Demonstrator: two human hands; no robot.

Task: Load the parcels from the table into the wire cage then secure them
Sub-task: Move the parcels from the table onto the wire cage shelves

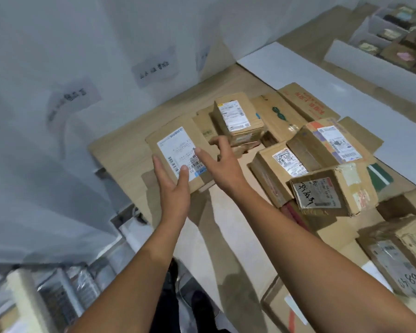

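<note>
Several cardboard parcels lie on a light wooden table [120, 152]. The nearest one, a flat brown parcel [178, 147] with a white shipping label, sits at the table's left part. My left hand [173, 186] is spread open at its near left edge, with thumb and fingertips over the label. My right hand [222, 162] hovers open at the parcel's right side, fingers apart. Neither hand grips it. A smaller labelled parcel [238, 116] stands behind. More labelled parcels [322, 169] are piled to the right.
A white sheet-covered wall [58, 92] with paper notes rises on the left. The metal frame of a wire cage [65, 284] shows at the lower left. White shelf bins [382, 37] with items stand at the far right. Further boxes [399, 255] sit at the near right.
</note>
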